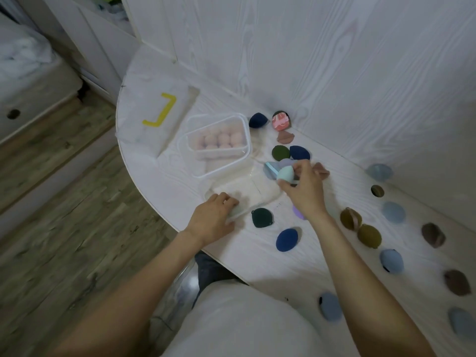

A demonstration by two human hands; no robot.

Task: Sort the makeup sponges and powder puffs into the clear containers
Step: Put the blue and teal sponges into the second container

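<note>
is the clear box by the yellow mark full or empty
Partly full. The clear box holds a cluster of pink sponges across its bottom; through its clear walls, space shows above them.
</note>
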